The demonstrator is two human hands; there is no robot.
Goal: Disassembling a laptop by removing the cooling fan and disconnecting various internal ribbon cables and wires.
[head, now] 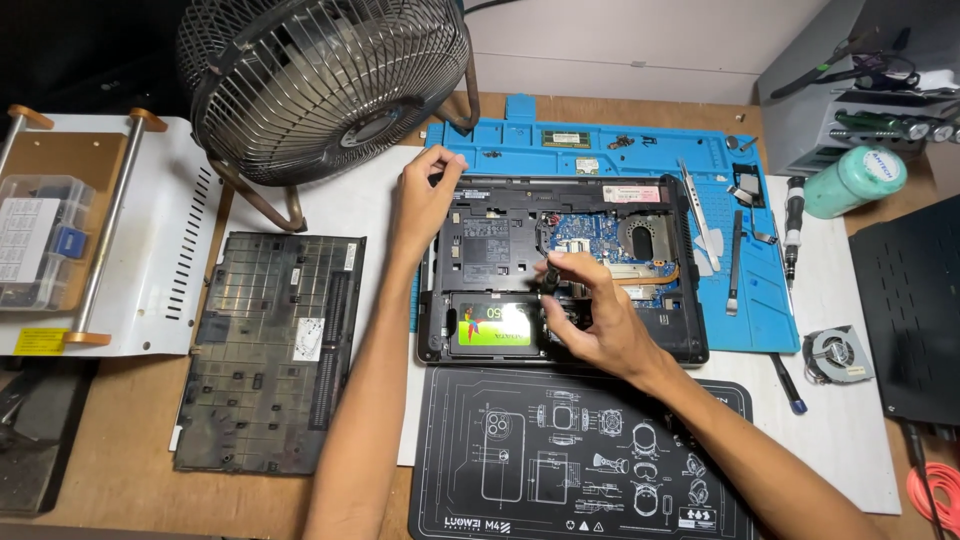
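Now on wooden desk [120,470] with blue mat [560,150]: left hand [425,200] gripping opened laptop [480,250] edge, right hand [590,315] pinching small dark part [549,281].

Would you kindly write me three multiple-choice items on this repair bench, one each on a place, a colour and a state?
1. Where does the removed bottom cover lie?
A. left of the laptop
B. on the blue mat
C. under the fan

2. What colour is the mat beneath the laptop?
A. red
B. blue
C. yellow

3. What state is the laptop in?
A. closed up
B. folded shut
C. opened, board exposed

Answers: 1 A, the cover lies on the wood left of the laptop. 2 B, blue shows beyond and right of the laptop. 3 C, the circuit board is bare; the left hand steadies the far left corner and the right hand pinches a small dark part over it.
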